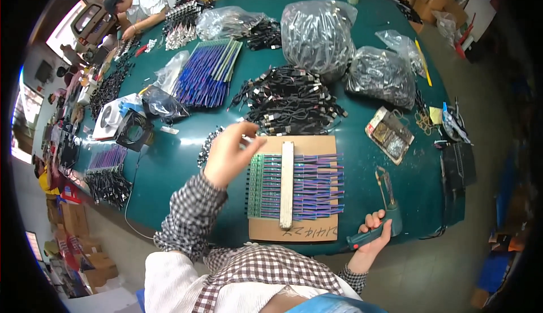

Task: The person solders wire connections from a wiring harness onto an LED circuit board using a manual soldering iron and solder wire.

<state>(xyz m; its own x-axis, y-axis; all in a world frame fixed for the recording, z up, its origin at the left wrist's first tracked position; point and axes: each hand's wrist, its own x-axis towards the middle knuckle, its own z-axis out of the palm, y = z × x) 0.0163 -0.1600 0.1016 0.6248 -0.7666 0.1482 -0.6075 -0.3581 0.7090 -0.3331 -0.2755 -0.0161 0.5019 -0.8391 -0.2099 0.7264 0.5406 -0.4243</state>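
My left hand (pixel 227 150) hovers over the upper left corner of a cardboard sheet (pixel 294 234), thumb and forefinger bent but apart, nothing visible between them. Wrapped in my right hand (pixel 376 235) is a green-handled soldering gun (pixel 391 218), its metal tip pointing away from me. On the cardboard lie green circuit boards (pixel 255 186) in a row, with purple and blue wires (pixel 319 186) running to the right. A long whitish bar (pixel 287 186) rests across the wires. Small black parts (pixel 208 144) are heaped beside my left wrist.
Black cables (pixel 291 101) are piled beyond the cardboard, with filled plastic bags (pixel 317 36) behind. An open box of solder-like material (pixel 390 135) lies at right. Blue-wired boards (pixel 206 72), a small fan (pixel 134 129) and more wired boards (pixel 107 171) are left. A co-worker (pixel 141 7) sits far left.
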